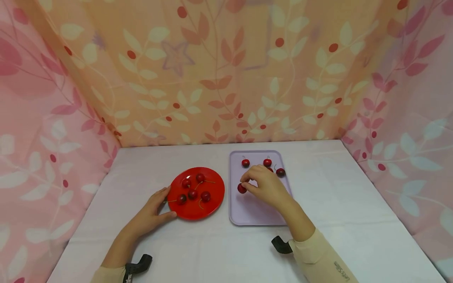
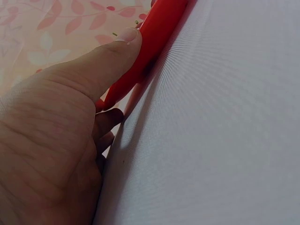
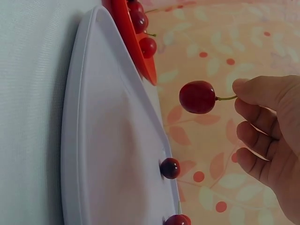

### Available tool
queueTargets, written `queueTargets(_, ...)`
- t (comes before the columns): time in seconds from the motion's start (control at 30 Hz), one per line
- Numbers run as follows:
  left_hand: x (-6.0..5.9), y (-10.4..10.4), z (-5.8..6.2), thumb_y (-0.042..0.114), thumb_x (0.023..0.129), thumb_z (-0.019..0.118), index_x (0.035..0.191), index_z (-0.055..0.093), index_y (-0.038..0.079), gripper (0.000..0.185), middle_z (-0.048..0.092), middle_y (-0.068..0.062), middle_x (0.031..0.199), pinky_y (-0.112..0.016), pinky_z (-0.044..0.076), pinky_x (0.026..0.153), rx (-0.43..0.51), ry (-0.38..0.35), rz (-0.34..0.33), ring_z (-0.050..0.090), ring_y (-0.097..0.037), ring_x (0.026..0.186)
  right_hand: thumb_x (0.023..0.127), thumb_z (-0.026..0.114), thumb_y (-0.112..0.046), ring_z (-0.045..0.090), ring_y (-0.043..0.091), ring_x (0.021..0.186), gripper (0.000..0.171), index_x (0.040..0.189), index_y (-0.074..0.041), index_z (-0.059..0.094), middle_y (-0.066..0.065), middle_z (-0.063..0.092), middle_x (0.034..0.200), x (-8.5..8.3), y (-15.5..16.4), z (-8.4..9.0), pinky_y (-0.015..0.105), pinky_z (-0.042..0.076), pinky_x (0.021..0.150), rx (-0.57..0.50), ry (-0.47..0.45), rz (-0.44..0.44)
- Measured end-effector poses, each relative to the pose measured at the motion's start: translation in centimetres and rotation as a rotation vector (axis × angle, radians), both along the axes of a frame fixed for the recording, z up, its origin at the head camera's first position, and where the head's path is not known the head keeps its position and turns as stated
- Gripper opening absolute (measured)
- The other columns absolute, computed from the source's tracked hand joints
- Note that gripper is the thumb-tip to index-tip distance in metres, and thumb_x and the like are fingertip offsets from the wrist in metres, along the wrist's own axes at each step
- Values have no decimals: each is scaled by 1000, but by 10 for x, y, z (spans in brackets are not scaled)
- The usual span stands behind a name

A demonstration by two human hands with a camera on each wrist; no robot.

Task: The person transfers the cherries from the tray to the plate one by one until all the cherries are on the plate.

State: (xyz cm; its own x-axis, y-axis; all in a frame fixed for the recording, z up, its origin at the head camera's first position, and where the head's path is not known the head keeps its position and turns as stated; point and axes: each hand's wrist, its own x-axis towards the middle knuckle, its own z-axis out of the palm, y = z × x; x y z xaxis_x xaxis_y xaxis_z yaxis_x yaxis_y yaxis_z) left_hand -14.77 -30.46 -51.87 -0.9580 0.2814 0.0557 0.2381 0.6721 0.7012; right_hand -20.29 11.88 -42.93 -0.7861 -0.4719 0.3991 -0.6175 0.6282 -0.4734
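Note:
My right hand [image 1: 266, 184] pinches a dark red cherry [image 3: 197, 97] by its green stem between thumb and forefinger. The cherry hangs above a pale purple tray [image 1: 247, 214], apart from its surface in the right wrist view. Several other cherries [image 1: 245, 163] sit toward the tray's far end, one partly hidden behind the hand. Left of the tray lies a round red plate [image 1: 199, 212] with several stemmed cherries [image 1: 192, 194] on it. My left hand [image 1: 150, 212] rests against the plate's left rim, thumb and fingers spread along it; its thumb [image 2: 119, 51] touches the rim.
A white cloth [image 1: 212, 251] covers the table under plate and tray. Patterned orange curtain [image 1: 226, 70] hangs behind, with pink floral cloth [image 1: 407, 98] at both sides. Black camera mounts [image 1: 282, 244] stick out from the wrists. A narrow strip of cloth separates plate and tray.

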Motion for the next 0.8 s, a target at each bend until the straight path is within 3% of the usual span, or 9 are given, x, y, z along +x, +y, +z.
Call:
queueTargets(0.3, 0, 0, -2, 48, 86, 80, 163, 29, 16, 98, 29, -17, 165, -72, 26, 116, -8, 18, 2, 23, -43, 152, 88, 76, -7, 59, 11, 90, 14, 94, -18, 72, -10, 69, 92, 3, 0, 2, 31, 56, 84, 3, 10, -20)
queueTargets(0.5, 0, 0, -4, 49, 85, 80, 163, 29, 17, 98, 27, -18, 166, -73, 25, 116, -1, 2, 6, 22, -44, 152, 88, 79, -11, 57, 12, 87, 13, 91, -21, 70, -11, 66, 87, 5, -1, 1, 30, 55, 80, 15, -14, -74)
queueTargets(0.8, -2, -1, -5, 51, 85, 79, 163, 29, 18, 99, 27, -18, 166, -73, 25, 116, -11, 3, 3, 21, -44, 152, 91, 79, -19, 56, 9, 87, 5, 88, -21, 75, -13, 65, 83, 4, 1, -1, 29, 53, 78, 29, -24, -70)
